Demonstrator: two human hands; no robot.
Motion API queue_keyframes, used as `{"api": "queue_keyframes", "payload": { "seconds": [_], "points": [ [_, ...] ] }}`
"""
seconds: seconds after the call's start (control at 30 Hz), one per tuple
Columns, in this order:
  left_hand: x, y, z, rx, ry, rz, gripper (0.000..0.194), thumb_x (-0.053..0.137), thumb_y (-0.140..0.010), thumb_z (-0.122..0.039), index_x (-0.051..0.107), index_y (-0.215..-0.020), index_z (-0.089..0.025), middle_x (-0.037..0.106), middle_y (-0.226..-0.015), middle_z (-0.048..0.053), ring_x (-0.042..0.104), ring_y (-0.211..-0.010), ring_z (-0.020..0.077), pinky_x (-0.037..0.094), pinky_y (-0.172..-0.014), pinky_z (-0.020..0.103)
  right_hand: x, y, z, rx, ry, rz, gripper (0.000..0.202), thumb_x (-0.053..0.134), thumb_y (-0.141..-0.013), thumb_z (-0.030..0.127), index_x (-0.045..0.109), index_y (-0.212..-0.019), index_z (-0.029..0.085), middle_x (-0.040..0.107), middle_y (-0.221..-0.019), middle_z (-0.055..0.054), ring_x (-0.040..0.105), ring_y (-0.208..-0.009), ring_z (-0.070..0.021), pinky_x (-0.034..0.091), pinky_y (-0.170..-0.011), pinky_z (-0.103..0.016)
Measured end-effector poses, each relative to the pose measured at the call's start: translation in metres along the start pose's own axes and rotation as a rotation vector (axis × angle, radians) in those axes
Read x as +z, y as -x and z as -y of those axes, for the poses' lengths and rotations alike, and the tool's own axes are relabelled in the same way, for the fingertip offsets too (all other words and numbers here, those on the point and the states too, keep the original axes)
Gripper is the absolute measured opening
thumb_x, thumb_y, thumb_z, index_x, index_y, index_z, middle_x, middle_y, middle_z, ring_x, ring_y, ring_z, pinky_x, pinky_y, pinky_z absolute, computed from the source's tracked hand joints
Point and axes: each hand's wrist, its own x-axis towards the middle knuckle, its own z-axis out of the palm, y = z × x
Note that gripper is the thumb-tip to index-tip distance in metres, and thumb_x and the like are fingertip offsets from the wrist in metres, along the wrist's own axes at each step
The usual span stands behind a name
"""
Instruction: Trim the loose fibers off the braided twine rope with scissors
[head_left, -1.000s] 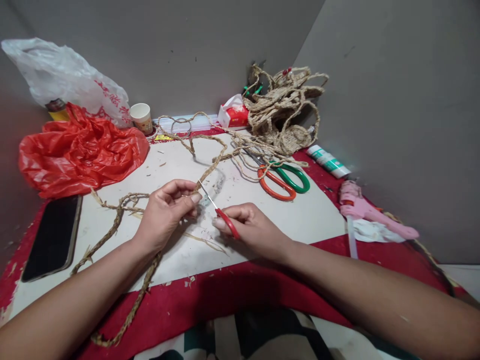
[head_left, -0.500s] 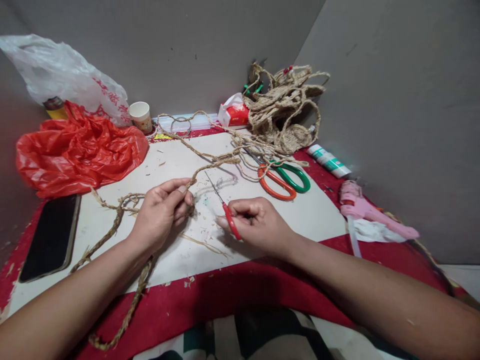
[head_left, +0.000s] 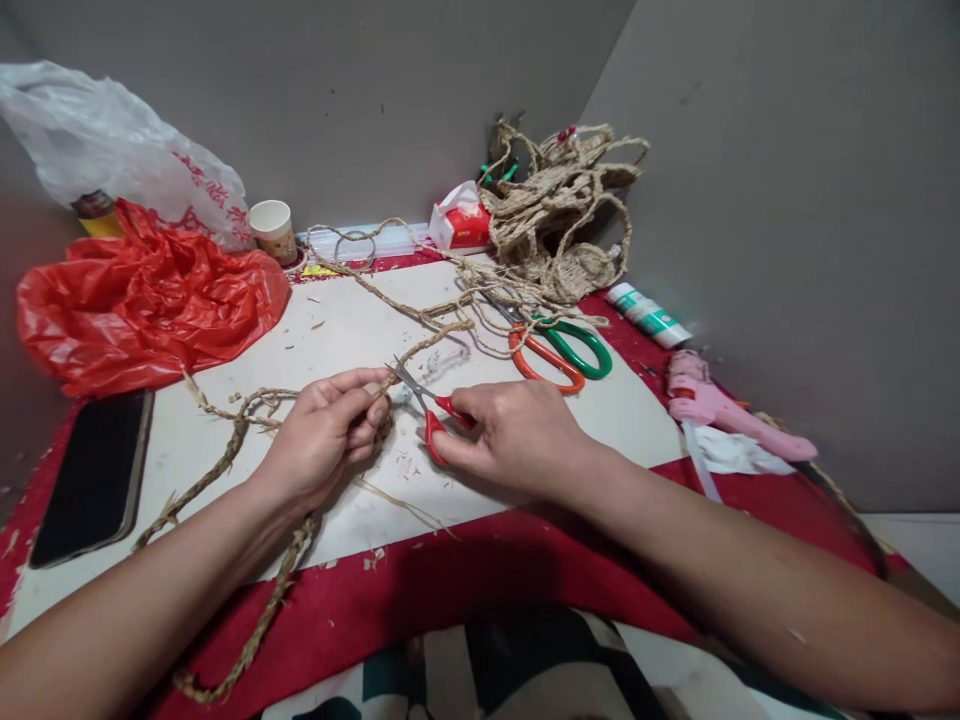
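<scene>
Between the thumb and fingers of my left hand (head_left: 330,425) is a braided straw cord (head_left: 421,345), pinched close to the scissors. One length of it runs away from me over the white board (head_left: 360,345); another hangs down by my left forearm. My right hand (head_left: 517,435) has its thumb and fingers in the handles of small red-handled scissors (head_left: 435,440). Their blades are spread, with the tips at the cord just beyond my left fingertips. Thin loose fibres (head_left: 401,503) and small trimmings lie on the board below.
Large scissors (head_left: 555,375) with orange and green handles lie behind my right hand. A woven straw heap (head_left: 559,215), tissue pack (head_left: 461,220) and paper cup (head_left: 272,230) stand at the back. Left are a red bag (head_left: 150,310) and phone (head_left: 91,475); right, a pink glue gun (head_left: 727,410).
My right hand has brought the small scissors left to the cord and turned them. Their blades have gone from closed to spread. My left hand keeps its pinch on the cord.
</scene>
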Motion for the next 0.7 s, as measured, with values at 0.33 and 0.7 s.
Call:
{"api": "queue_keyframes", "payload": {
  "seconds": [0.33,0.7],
  "points": [
    [0.0012,-0.0031,0.0051,0.020,-0.085,-0.081,0.011,0.064,-0.075,-0.017,0.063,-0.085,-0.013,0.050,-0.050,-0.004,0.028,-0.035,0.0016,0.017,-0.035,0.014,-0.0001,0.0022,-0.0065,-0.099,0.135,0.087,0.041,0.047,-0.080,0.048,0.067,-0.063,0.017,0.063,-0.054,-0.007,0.048,-0.050,-0.0151,0.011,-0.052,-0.029],
    [-0.0042,-0.0058,0.0062,-0.014,-0.036,-0.042,0.009,0.060,-0.077,-0.013,0.063,-0.086,-0.011,0.047,-0.051,-0.004,0.024,-0.036,0.0010,0.018,-0.035,0.014,-0.0015,0.0008,-0.0097,-0.076,0.041,0.172,0.038,0.050,-0.081,0.042,0.064,-0.057,0.017,0.056,-0.050,-0.003,0.038,-0.048,-0.0112,0.013,-0.052,-0.029]
  ]
}}
